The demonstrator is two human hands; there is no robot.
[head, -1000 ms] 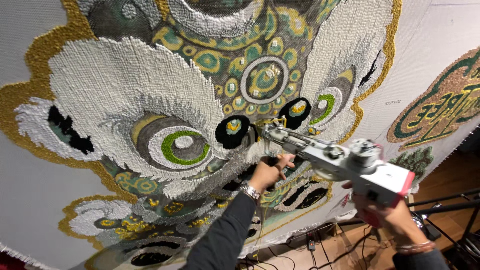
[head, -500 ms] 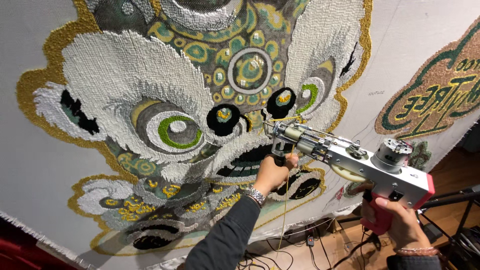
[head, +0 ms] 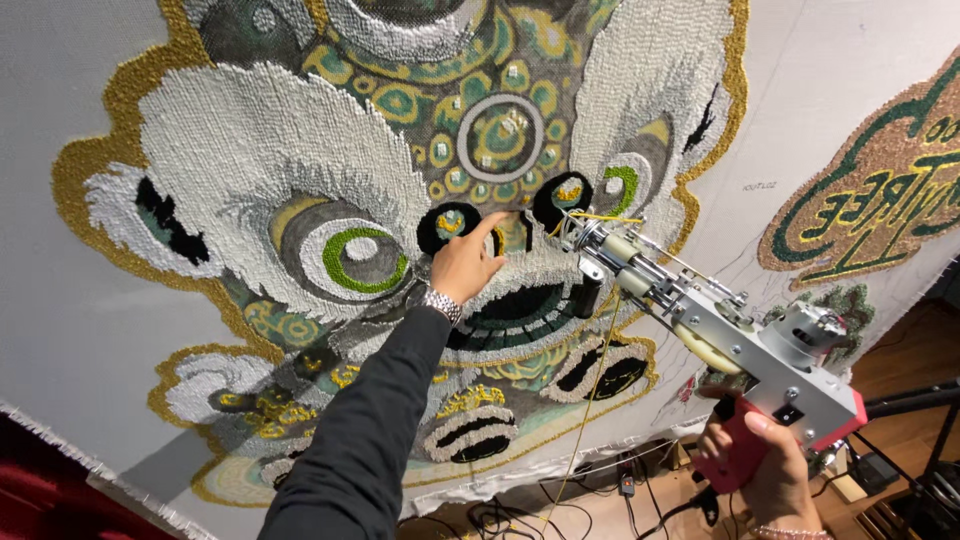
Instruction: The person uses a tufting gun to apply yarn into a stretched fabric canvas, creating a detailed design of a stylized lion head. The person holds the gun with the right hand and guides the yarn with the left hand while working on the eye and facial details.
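Your left hand (head: 468, 262) has let go of the tufting gun's front grip, where it sat half a second ago, and now rests on the tufted pile, index finger stretched out, touching between the two black round patches (head: 448, 227) near the middle of the stretched cloth (head: 60, 60). It holds nothing; the fingers are loosely spread. Judgement: tufting is paused and you are checking the pile by touch.

Your right hand (head: 765, 470) alone carries the tufting gun (head: 715, 330), closed around its red handle toward the cloth's lower right edge. The needle end sits just beside the right black patch; contact cannot be told.

Count: one gun; one yellow yarn strand (head: 590, 370) hanging from it; two black patches with yellow-green centres; one lion-face design; one second tufted design (head: 870, 195) at the right edge.
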